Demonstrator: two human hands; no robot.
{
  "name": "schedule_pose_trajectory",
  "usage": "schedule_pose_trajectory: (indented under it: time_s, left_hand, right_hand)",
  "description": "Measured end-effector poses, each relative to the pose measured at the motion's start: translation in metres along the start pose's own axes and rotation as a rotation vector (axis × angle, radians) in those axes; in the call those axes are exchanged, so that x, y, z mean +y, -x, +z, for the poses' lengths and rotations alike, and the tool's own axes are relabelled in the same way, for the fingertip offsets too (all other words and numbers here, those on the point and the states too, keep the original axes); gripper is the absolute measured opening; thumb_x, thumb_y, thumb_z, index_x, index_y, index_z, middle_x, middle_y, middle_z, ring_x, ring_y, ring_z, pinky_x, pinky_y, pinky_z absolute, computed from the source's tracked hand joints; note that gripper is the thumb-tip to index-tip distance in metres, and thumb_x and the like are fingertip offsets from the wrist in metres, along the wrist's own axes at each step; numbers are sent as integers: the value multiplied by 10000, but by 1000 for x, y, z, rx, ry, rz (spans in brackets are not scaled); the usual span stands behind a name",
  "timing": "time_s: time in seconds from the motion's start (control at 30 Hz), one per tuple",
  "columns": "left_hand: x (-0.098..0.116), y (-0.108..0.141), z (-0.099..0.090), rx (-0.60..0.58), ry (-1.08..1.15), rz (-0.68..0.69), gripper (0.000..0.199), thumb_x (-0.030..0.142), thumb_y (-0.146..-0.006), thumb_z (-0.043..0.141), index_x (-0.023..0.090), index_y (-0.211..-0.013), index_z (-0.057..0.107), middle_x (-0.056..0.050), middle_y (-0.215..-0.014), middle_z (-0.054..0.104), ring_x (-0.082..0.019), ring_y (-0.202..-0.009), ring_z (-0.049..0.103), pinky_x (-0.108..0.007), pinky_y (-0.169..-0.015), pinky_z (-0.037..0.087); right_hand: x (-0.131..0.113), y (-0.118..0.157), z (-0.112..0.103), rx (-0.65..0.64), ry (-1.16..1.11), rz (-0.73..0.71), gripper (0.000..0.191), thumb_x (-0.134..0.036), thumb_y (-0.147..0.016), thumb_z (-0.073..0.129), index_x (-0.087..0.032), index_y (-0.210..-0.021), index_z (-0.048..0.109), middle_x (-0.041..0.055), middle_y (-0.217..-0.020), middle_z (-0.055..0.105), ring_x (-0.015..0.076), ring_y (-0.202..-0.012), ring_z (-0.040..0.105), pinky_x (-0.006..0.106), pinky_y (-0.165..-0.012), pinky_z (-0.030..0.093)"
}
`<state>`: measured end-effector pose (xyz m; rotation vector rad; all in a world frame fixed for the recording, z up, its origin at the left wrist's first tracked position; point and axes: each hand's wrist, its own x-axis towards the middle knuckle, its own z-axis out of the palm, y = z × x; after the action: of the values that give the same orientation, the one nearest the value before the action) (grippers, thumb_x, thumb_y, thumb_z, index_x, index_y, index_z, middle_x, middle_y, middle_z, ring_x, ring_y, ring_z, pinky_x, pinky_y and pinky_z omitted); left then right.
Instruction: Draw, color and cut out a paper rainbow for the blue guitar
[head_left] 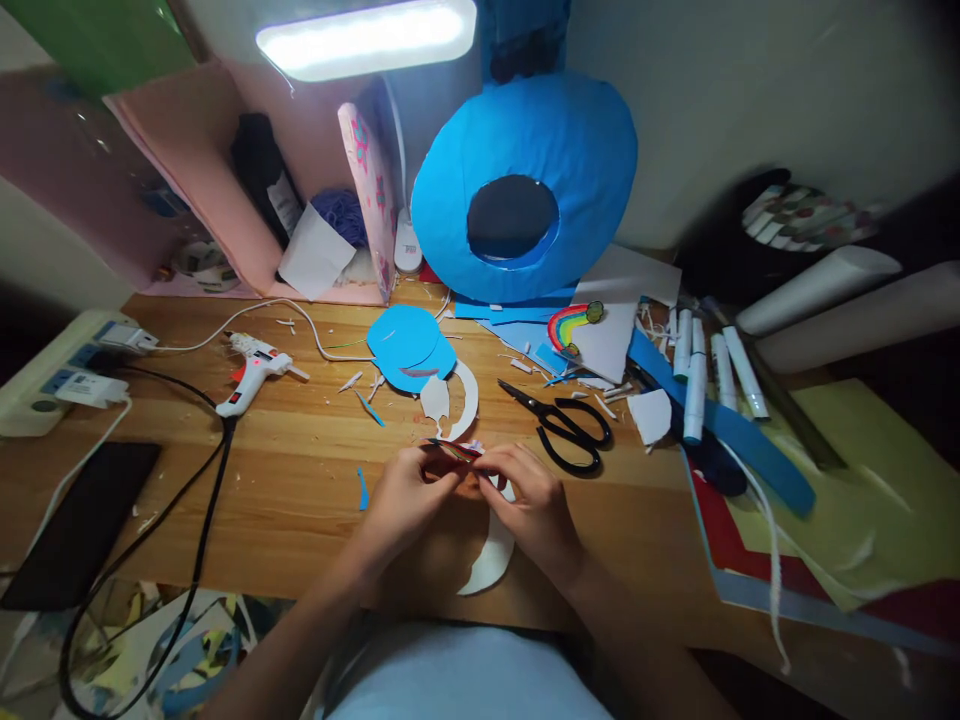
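Observation:
My left hand and my right hand meet over the wooden table, both pinching a small multicoloured paper piece. It shows nearly edge-on, and my fingers cover much of it. A curved white paper scrap lies partly under my right hand. Just beyond my fingers are blue paper cutouts and a white paper curl. Black-handled scissors lie to the right of my right hand, blades pointing away to the left. A thin blue paper sliver is beside my left hand.
A white glue gun lies left, its black cable trailing to a power strip. A big blue ring stands at the back under a lamp. A coloured paper rainbow, markers and paper sheets are on the right.

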<state>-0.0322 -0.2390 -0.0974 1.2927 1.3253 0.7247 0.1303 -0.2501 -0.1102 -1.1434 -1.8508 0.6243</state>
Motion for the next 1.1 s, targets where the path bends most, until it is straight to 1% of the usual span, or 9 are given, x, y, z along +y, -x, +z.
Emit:
schedule_pose_trajectory:
  time_s: [0.1,0.17,0.3,0.43,0.5,0.67,0.8,0.93,1.1]
  left_hand:
    - [-2,1,-1,17,-63,-2,117,228,-743,616,160,-747,710,-50,-729,736,-174,-640,661,-238,-563,460]
    - [-2,4,-1,56,-110,11,111,253,-747,627,167,-732,696,-43,-712,725,-172,-627,650,-239,-554,445]
    - [5,10,0,157,-176,62,88,272,-767,631,197,-765,676,-22,-755,713,-178,-704,642,-263,-644,429]
    - [11,10,0,209,-140,87,139,325,-807,599,199,-799,656,-24,-806,692,-177,-758,609,-282,-702,415]
    - [11,8,-1,190,-79,80,189,368,-818,583,189,-815,643,-29,-817,680,-173,-757,600,-279,-695,423]
    - [7,1,-6,68,89,48,305,461,-828,546,164,-797,604,-32,-786,658,-169,-777,619,-294,-726,466]
    - [5,-3,-11,-34,130,20,358,478,-882,490,141,-844,601,-28,-764,636,-146,-700,611,-302,-651,475]
    - [6,-2,-12,-75,74,66,351,481,-863,522,146,-798,605,-8,-705,608,-138,-661,575,-279,-630,448]
    - [15,3,-12,-102,-101,170,189,349,-844,593,170,-843,650,-18,-774,645,-141,-702,541,-251,-631,391]
  right_hand:
    - [0,1,1,3,-19,-7,167,-63,-834,558,-202,-876,641,55,-804,678,196,-777,621,320,-684,517]
    - [1,1,1,8,11,-22,153,-81,-847,557,-201,-885,644,61,-813,681,199,-770,618,319,-673,517]
    - [3,0,-1,4,86,-45,121,-99,-851,561,-188,-871,640,63,-782,675,204,-751,608,325,-673,506]
    - [3,-1,-2,-7,103,-62,108,-90,-849,557,-179,-840,618,57,-760,669,199,-734,596,325,-669,491]
    - [2,-1,-2,-27,93,-72,104,-90,-851,559,-180,-833,608,51,-755,665,193,-722,586,320,-659,480]
    - [0,-1,-5,-81,56,-109,73,-122,-863,563,-183,-837,592,48,-770,653,190,-743,567,318,-667,463]
    - [0,-1,-8,-136,57,-177,50,-146,-871,560,-179,-848,590,55,-783,656,195,-762,561,325,-680,459]
    - [-2,-3,-10,-109,42,-166,60,-159,-865,570,-189,-813,572,41,-743,631,184,-723,546,313,-653,449]
    - [-2,-4,-9,-51,44,-158,70,-119,-847,577,-184,-827,558,46,-753,627,182,-712,537,304,-638,444]
